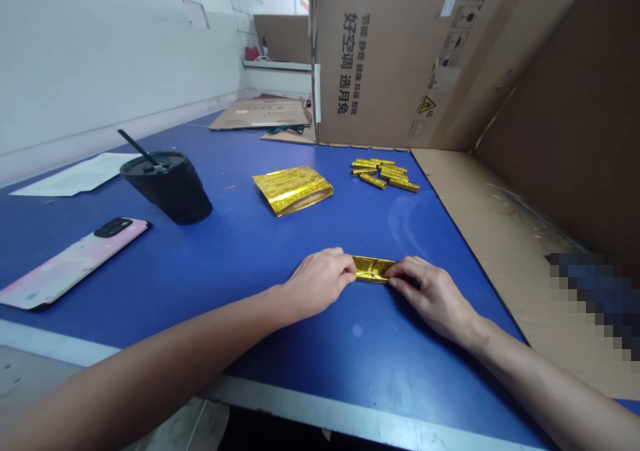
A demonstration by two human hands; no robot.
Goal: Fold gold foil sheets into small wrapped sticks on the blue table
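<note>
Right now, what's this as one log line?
left hand: pinches gold foil strip, left end; right hand: pinches its right end; gold foil sheets: stacked beyond; small gold strips: clustered

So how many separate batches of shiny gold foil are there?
3: a rectangular gold foil stack beyond the left hand; narrow gold foil sticks near the brown cardboard box; a flat gold foil strip between that hand and the right hand. Some pieces may be hidden.

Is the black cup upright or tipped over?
Upright: the black cup stands on its base, with its lid and straw on top.
</note>
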